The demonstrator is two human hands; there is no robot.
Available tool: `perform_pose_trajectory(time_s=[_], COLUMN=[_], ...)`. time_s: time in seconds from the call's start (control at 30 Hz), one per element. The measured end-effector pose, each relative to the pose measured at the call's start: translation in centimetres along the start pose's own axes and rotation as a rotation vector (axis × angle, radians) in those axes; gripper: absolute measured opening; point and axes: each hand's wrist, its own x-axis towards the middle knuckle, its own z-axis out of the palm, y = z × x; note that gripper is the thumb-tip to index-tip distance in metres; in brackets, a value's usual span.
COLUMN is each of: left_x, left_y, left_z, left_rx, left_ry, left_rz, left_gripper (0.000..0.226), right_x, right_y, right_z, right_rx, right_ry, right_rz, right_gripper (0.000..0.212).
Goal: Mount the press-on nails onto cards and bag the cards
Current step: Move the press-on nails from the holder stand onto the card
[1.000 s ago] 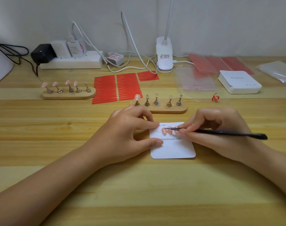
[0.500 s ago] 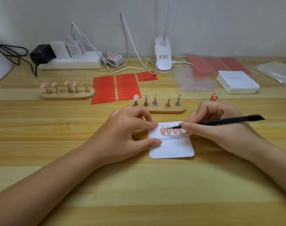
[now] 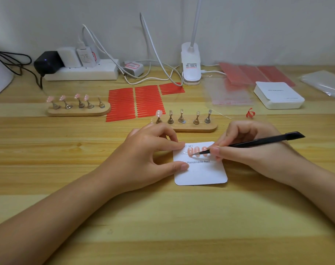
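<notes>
Three pink press-on nails [image 3: 196, 150] sit in a row on the white card [image 3: 201, 173], which lies flat on the table [image 3: 67, 150] at centre frame. We see the left hand [image 3: 151, 150] pinning the card's left edge with forefinger and thumb, holding nothing, while the right hand [image 3: 246, 146] pinches black tweezers [image 3: 258, 142], tips down at the nails. If we push too hard the tip could skid and knock a nail crooked, or the card could slide should the left fingers ease. One nail [image 3: 159, 113] waits on the near wooden stand [image 3: 193, 128]; bumping it would topple the pegs. We read "Handmade Nail" on the card; smaller print above it is illegible.
</notes>
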Motion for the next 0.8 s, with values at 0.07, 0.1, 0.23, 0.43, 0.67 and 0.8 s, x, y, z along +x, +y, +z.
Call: perform_pose_trajectory(time_s=[0.07, 0.1, 0.23, 0.43, 0.67, 0.8], left_x=[0.0, 0.0, -0.1, -0.2, 0.0, 0.1], left_y=[0.0, 0.0, 0.0, 0.1, -0.1, -0.1], left_z=[0.0, 0.0, 0.0, 0.0, -0.2, -0.3], left_rx=[0.002, 0.004, 0.022, 0.059, -0.076, -0.142], left_ry=[-0.003, -0.002, 0.005, 0.003, -0.04, -0.043], left_rz=[-0.002, -0.001, 0.001, 0.026, 0.011, -0.003], left_gripper=[0.054, 0.054, 0.054, 0.053, 0.039, 0.039], right_x=[0.1, 0.1, 0.3, 0.2, 0.5, 0.7], right_y=[-0.1, -0.2, -0.6, -1.0, -0.6, -0.3], right_z=[-0.1, -0.2, 0.2, 0.6, -0.2, -1.2], right_rx=[0.088, 0.145, 0.135, -0.009, 0.201, 0.132], right_ry=[0.057, 0.103, 0.204, 0.265, 0.162, 0.058], right_rz=[0.008, 0.013, 0.012, -0.034, 0.109, 0.191], right_gripper=[0.008, 0.008, 0.05, 0.079, 0.02, 0.025])
